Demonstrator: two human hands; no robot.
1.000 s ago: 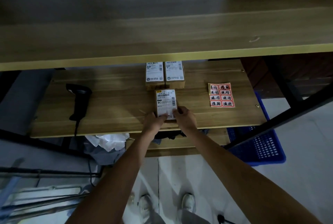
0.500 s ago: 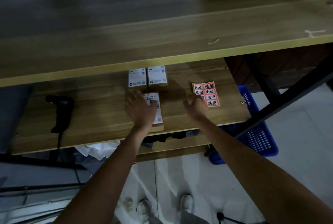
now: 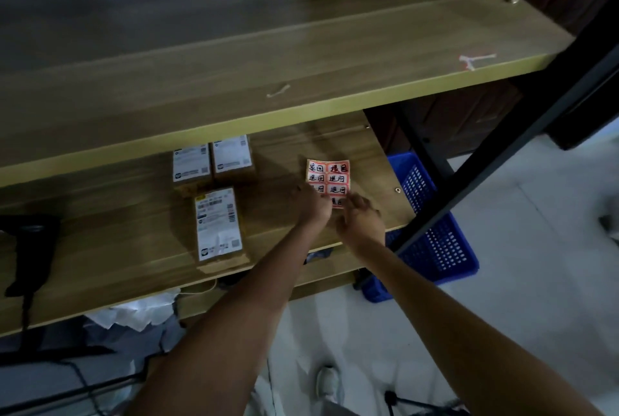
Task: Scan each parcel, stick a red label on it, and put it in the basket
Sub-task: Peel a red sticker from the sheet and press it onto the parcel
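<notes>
A sheet of red labels [image 3: 330, 176] lies on the lower wooden shelf [image 3: 110, 248], right of centre. My left hand [image 3: 311, 206] presses on the sheet's lower left part. My right hand [image 3: 361, 219] is at its lower right corner, fingertips pinching at the bottom label. One brown parcel [image 3: 219, 224] with a white shipping label lies near the shelf's front edge, left of my hands and untouched. Two more parcels [image 3: 191, 164] [image 3: 231, 156] lie side by side behind it. The blue basket [image 3: 435, 234] stands on the floor below the shelf's right end.
A black handheld scanner [image 3: 30, 248] stands at the shelf's left end, its cable hanging down. The upper shelf board [image 3: 268, 57] overhangs the back of the lower one. A black frame post [image 3: 522, 144] crosses diagonally at right. Crumpled white paper [image 3: 134, 312] lies below.
My left hand has left the front parcel and moved right onto the label sheet. My right hand has slid to the sheet's lower right corner. The view has turned right.
</notes>
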